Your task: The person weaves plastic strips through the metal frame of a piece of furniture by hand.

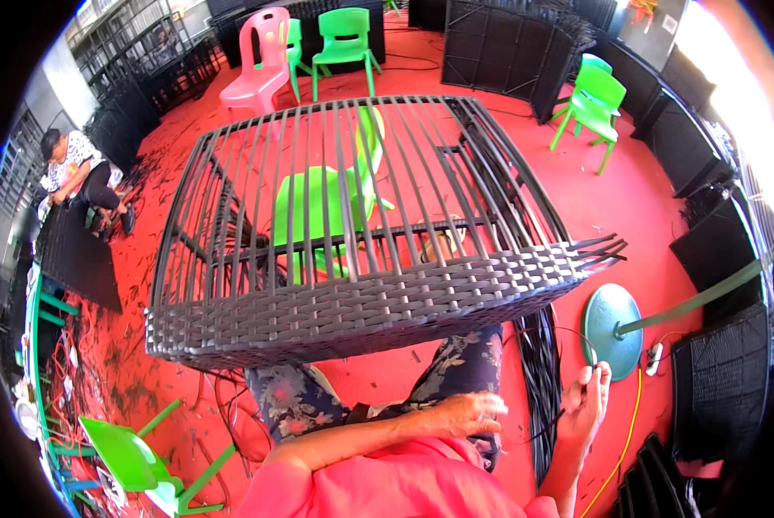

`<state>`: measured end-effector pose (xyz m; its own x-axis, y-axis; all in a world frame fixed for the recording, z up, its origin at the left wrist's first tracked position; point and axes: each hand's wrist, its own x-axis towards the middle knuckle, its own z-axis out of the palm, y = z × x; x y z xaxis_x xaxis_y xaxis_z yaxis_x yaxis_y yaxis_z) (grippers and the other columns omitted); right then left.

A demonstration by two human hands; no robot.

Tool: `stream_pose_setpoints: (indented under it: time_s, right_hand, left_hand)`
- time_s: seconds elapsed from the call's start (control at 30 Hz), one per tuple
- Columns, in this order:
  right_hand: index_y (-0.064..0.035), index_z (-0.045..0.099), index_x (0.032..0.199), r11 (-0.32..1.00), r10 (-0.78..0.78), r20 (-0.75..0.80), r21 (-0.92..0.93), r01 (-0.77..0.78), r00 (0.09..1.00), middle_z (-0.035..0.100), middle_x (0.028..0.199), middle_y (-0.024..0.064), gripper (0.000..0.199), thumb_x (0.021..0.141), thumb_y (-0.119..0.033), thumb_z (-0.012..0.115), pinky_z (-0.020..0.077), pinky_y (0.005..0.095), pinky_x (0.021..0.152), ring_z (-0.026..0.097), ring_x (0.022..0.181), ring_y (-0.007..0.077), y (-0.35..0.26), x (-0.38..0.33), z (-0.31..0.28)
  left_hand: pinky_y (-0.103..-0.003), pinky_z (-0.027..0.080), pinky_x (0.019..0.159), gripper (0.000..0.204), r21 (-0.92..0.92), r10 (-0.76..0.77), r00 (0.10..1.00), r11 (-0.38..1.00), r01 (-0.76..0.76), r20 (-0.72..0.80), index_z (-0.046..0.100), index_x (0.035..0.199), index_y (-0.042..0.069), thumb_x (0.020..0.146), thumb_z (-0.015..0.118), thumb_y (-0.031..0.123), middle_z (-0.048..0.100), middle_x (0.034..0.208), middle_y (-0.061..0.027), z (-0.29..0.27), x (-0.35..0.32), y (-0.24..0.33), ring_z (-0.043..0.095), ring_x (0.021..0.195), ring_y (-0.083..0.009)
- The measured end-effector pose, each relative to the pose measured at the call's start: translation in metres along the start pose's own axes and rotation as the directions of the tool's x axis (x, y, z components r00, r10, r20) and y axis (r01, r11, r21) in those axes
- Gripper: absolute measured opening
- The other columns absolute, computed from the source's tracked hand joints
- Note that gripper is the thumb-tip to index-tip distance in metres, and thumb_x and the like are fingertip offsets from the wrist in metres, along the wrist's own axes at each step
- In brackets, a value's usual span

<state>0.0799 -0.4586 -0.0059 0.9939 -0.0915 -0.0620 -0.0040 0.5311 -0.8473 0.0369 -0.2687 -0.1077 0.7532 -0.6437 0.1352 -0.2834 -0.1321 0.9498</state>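
The shirt (396,483) nearest, I see right hand (586,399) pinching a strip (593,353), left hand (466,414) apart, grip unclear, frame (370,302) seemingly placed for reach.

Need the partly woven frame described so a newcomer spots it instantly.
Against the red floor, find the flowered trousers at lower centre. Just beyond the knees is the big black frame, a green chair showing through its slats. Unlike the dark panels around the room, it has loose strands poking from its right corner.
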Motion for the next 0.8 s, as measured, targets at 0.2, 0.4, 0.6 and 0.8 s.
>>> stream_pose_setpoints:
  time_s: [0.2, 0.4, 0.6, 0.8]
  right_hand:
    - [-0.0068, 0.042, 0.101, 0.849, 0.425, 0.421, -0.492, -0.193, 0.801, 0.057, 0.073, 0.0056, 0.013, 0.09, -0.01, 0.046, 0.0409, 0.0209, 0.052, 0.052, 0.06, 0.0084, -0.002, -0.041, 0.022]
    - [-0.0056, 0.054, 0.092, 0.562, 0.814, 0.391, -0.716, -0.415, 0.429, 0.061, 0.081, 0.0031, 0.016, 0.092, -0.021, 0.048, 0.0455, 0.0229, 0.062, 0.058, 0.072, 0.0108, 0.029, -0.024, -0.071]
    - [-0.0046, 0.056, 0.092, 0.462, 0.866, 0.152, -0.609, -0.645, 0.476, 0.061, 0.081, 0.0017, 0.02, 0.09, -0.023, 0.051, 0.0439, 0.0239, 0.073, 0.057, 0.077, 0.011, 0.092, -0.063, -0.264]
    - [-0.0028, 0.05, 0.105, 0.547, 0.653, 0.232, -0.803, -0.236, 0.721, 0.059, 0.096, 0.0078, 0.034, 0.093, -0.032, 0.037, 0.0383, 0.0274, 0.087, 0.056, 0.092, 0.0153, 0.065, -0.114, -0.321]
  left_hand:
    - [-0.031, 0.037, 0.092, 0.047, -0.788, -0.116, 0.992, 0.606, 0.11, 0.049, 0.044, 0.125, 0.001, 0.09, 0.049, 0.032, 0.045, 0.126, -0.013, -0.032, 0.011, 0.057, 0.048, 0.106, -0.0162]
    - [-0.032, 0.039, 0.088, 0.032, -0.806, -0.245, 0.963, 0.589, 0.058, -0.11, 0.057, 0.099, 0.002, 0.093, 0.043, 0.029, 0.06, 0.099, -0.0097, -0.037, 0.007, 0.056, 0.055, 0.094, -0.0162]
    - [-0.031, 0.042, 0.085, 0.035, -0.785, -0.248, 0.93, 0.616, -0.065, -0.271, 0.059, 0.094, -0.001, 0.093, 0.042, 0.03, 0.062, 0.095, -0.0094, -0.065, 0.009, 0.059, 0.056, 0.088, -0.0154]
    - [-0.032, 0.04, 0.088, 0.037, -0.779, -0.253, 0.928, 0.624, -0.057, -0.271, 0.059, 0.092, -0.001, 0.093, 0.042, 0.032, 0.061, 0.09, -0.0081, -0.064, 0.007, 0.056, 0.056, 0.089, -0.0163]
